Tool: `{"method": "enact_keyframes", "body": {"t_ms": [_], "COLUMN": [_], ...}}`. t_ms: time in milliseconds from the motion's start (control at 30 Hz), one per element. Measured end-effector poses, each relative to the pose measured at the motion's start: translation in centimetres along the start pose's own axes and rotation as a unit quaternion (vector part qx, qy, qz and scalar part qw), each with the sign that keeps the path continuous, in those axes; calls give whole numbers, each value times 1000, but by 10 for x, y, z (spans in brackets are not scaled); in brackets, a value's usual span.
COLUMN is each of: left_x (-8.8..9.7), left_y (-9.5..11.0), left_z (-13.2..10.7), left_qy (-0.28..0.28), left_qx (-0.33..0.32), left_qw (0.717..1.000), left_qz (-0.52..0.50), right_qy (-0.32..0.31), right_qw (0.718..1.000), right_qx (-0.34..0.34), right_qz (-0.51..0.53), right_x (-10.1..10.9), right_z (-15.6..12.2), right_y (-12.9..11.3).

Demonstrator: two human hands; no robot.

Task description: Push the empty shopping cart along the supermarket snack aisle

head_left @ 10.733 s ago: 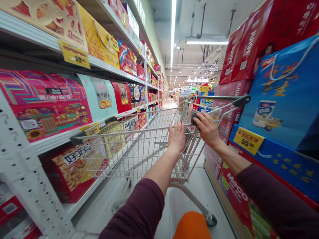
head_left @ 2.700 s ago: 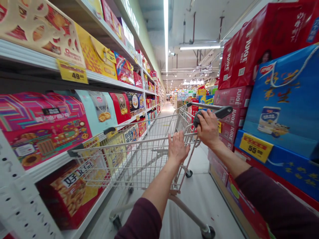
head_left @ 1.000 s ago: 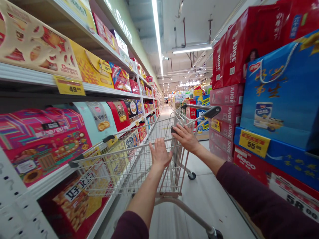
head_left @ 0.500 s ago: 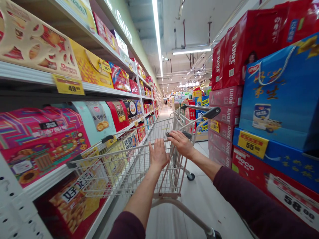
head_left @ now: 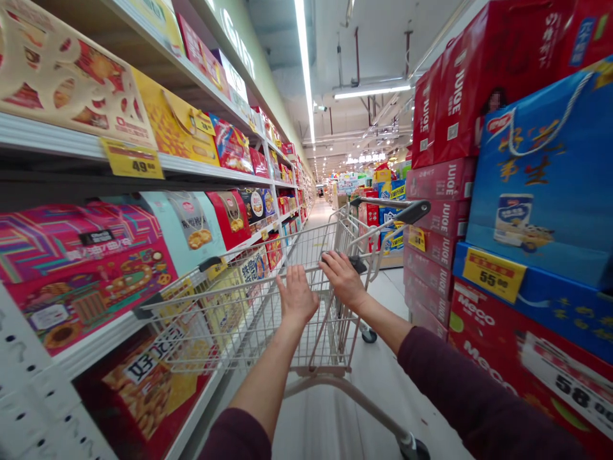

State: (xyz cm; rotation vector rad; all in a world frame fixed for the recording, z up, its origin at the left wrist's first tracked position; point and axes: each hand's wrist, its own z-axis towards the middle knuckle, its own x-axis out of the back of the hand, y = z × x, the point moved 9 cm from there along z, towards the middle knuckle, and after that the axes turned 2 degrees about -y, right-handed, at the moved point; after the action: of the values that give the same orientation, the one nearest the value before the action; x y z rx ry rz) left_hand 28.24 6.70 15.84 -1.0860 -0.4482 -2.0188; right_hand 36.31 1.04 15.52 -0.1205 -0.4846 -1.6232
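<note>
Hands on cart (head_left: 225,313) rear rim. L hand (head_left: 295,295) flat, fingers up, palm vs wire. R hand (head_left: 342,278) draped over wire; can't tell if closed. Judgement: even push both sides keeps it straight betw. shelf (head_left: 57,131) and blue boxes (head_left: 541,185). Grey handle (head_left: 414,209) untouched beyond.

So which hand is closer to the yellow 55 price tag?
Right. The right hand on the cart rim sits left of the price tag; the left hand is farther left on that rim.

Two hands (head_left: 297,298) (head_left: 343,279), one shopping cart (head_left: 215,291)
</note>
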Motion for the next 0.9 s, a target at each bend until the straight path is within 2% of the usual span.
{"method": "enact_keyframes", "body": {"t_ms": [100,200,333,467,567,667,733,800,900], "left_x": [-1,-2,-2,-3,-6,-9,-10,-10,-8], "left_y": [-2,-2,-3,-4,-3,-4,-7,-8,-7], "left_z": [0,-1,-3,-4,-4,-4,-5,-5,-5], "left_qy": [0,-3,0,16,18,14,7,-2,0], "left_qx": [16,-2,-28,-11,-2,1,6,4,2], "left_qw": [1000,1000,1000,1000,1000,1000,1000,1000,1000], "left_qz": [-7,-8,6,1,-11,-13,-12,-9,-8], "right_qy": [-18,-34,-19,6,7,2,6,9,26], "right_qw": [1000,999,999,999,1000,1000,999,998,998], "right_qx": [-3,21,20,-10,-12,18,43,53,36], "right_qz": [10,9,-19,-31,-22,-2,8,22,40], "right_x": [-11,-15,0,11,1,-15,-17,-11,12], "right_z": [7,12,7,0,0,6,10,12,12], "right_y": [-15,-24,-5,11,-1,-25,-34,-31,-7]}}
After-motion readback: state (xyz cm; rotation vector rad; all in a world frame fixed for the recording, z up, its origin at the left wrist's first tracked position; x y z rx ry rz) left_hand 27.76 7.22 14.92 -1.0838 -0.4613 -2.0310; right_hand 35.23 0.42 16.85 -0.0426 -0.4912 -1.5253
